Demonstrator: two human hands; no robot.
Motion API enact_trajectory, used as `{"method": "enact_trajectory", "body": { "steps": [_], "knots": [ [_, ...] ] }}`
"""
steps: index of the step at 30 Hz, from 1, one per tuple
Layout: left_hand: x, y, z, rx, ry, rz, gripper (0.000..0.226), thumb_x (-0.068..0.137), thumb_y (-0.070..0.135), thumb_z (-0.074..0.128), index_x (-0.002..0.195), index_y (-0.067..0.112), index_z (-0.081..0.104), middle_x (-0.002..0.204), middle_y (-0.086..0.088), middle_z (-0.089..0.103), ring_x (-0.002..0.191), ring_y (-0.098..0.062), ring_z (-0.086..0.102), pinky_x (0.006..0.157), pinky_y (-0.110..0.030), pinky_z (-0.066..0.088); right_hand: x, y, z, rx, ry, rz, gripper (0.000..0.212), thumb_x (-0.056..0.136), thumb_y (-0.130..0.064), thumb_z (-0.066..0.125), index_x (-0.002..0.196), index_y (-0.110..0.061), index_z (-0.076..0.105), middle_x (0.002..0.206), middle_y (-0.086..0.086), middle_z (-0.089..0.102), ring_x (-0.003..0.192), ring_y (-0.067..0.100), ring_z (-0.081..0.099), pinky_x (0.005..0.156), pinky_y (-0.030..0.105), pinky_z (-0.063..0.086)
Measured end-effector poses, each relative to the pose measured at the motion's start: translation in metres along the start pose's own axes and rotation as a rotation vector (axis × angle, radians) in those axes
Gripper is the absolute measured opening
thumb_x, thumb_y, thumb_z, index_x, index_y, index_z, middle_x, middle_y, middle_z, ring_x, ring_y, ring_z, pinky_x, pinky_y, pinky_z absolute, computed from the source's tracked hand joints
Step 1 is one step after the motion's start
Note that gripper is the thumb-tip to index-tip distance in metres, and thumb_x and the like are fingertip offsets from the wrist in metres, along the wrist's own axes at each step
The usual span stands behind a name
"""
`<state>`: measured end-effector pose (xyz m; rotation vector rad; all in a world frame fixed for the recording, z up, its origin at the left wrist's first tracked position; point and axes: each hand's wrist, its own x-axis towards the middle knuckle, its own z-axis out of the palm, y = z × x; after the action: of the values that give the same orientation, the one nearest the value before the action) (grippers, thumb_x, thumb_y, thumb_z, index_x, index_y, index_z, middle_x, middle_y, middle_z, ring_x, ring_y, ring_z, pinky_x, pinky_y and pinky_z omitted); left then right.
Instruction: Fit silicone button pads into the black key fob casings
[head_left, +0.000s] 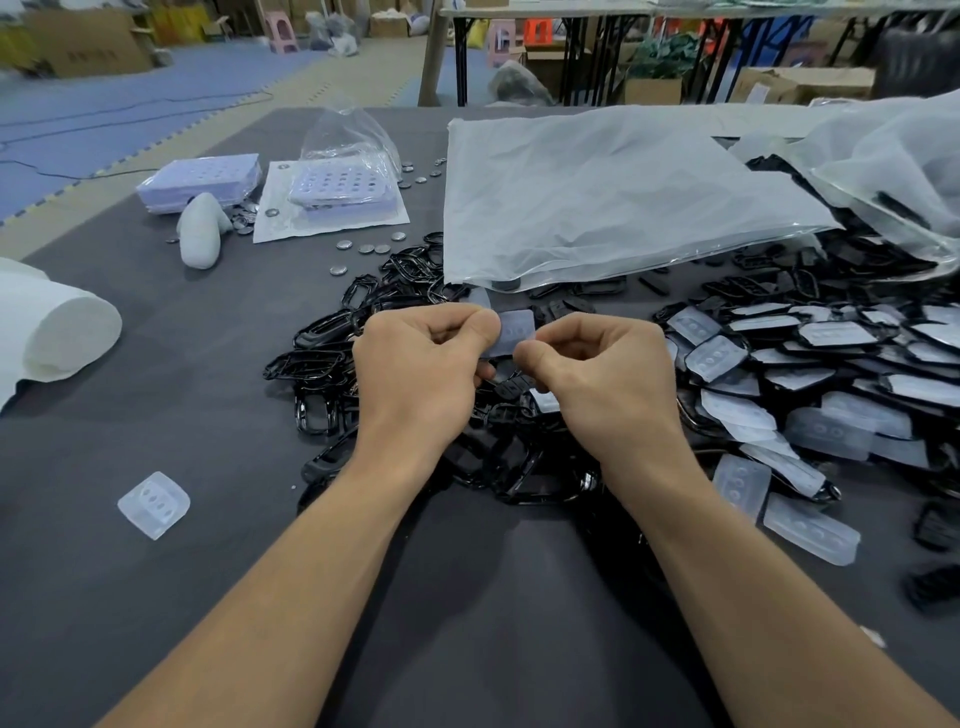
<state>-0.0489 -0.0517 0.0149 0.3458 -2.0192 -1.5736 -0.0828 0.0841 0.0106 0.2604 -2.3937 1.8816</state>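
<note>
Now both of my hands are at the middle of the frame, close together, with all fingers curled in. My left hand pinches the left edge of one translucent silicone pad between thumb and forefinger, and my right hand pinches its lower right edge in the same way. The pad is in the air above the heap of empty black casings, which my hands partly hide. Just below the pad a small black piece shows between my lower fingers; I cannot tell if I hold it. At the right of the frame lie the filled casings, too many to count, and in front of them some loose pads. One single pad lies alone at the lower left. At the upper left I count two purple packs, with coin cells scattered near. A large plastic bag covers the upper middle of the gray table.
</note>
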Motion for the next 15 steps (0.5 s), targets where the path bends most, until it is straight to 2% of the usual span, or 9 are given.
{"method": "enact_trajectory", "body": {
  "steps": [3,5,8,10,13,15],
  "knots": [
    [-0.0003,-0.0009,0.0008,0.0,-0.013,0.006,0.021,0.085,0.018,0.075,0.072,0.034,0.081,0.065,-0.001,0.076,0.054,-0.013,0.073,0.06,-0.037,0.062,-0.0009,0.0029,0.0033,-0.134,0.107,-0.025,0.01,0.072,-0.037,0.084,0.071,-0.032,0.075,0.057,-0.013,0.069,0.05,0.001,0.06,0.056,0.021,0.045],
    [0.0001,-0.0015,0.0009,-0.013,-0.018,0.004,0.022,0.085,0.017,0.075,0.072,0.033,0.081,0.066,-0.003,0.076,0.054,-0.013,0.073,0.058,-0.035,0.062,-0.0006,0.0036,0.0035,-0.145,0.118,0.018,0.014,0.068,-0.041,0.084,0.074,-0.035,0.073,0.059,-0.014,0.069,0.051,0.0,0.06,0.055,0.02,0.043],
    [0.0015,-0.0022,0.0013,-0.045,-0.042,-0.018,0.022,0.087,0.015,0.077,0.073,0.032,0.082,0.066,0.002,0.076,0.053,-0.015,0.073,0.053,-0.025,0.058,0.0033,0.0021,0.0009,0.101,0.038,0.146,0.016,0.066,-0.03,0.084,0.078,-0.026,0.074,0.069,-0.007,0.073,0.062,0.011,0.066,0.06,0.028,0.051],
    [0.0009,-0.0017,0.0018,-0.078,-0.069,-0.041,0.022,0.088,0.013,0.078,0.074,0.028,0.083,0.067,0.0,0.077,0.052,-0.015,0.071,0.052,-0.021,0.054,0.0042,0.0,-0.0014,0.24,-0.049,0.176,0.012,0.074,-0.017,0.083,0.076,-0.025,0.075,0.067,-0.003,0.071,0.056,0.015,0.06,0.052,0.023,0.046],
    [-0.0005,-0.0006,0.0018,-0.128,-0.124,-0.085,0.02,0.09,0.013,0.076,0.075,0.024,0.084,0.069,-0.005,0.077,0.054,-0.018,0.069,0.053,-0.022,0.054,0.0045,-0.0008,-0.0033,0.255,-0.076,0.131,0.029,0.081,-0.003,0.078,0.065,-0.027,0.076,0.059,0.0,0.067,0.05,0.014,0.053,0.048,0.022,0.041],
    [0.0009,0.0004,0.0,-0.203,-0.168,-0.15,0.02,0.093,0.012,0.074,0.077,0.019,0.083,0.073,-0.007,0.078,0.056,-0.018,0.068,0.054,-0.022,0.054,0.0051,-0.0022,-0.0045,0.259,-0.053,0.135,0.024,0.079,-0.002,0.077,0.065,-0.021,0.076,0.06,0.004,0.067,0.051,0.015,0.053,0.049,0.026,0.04]
  ]
}}
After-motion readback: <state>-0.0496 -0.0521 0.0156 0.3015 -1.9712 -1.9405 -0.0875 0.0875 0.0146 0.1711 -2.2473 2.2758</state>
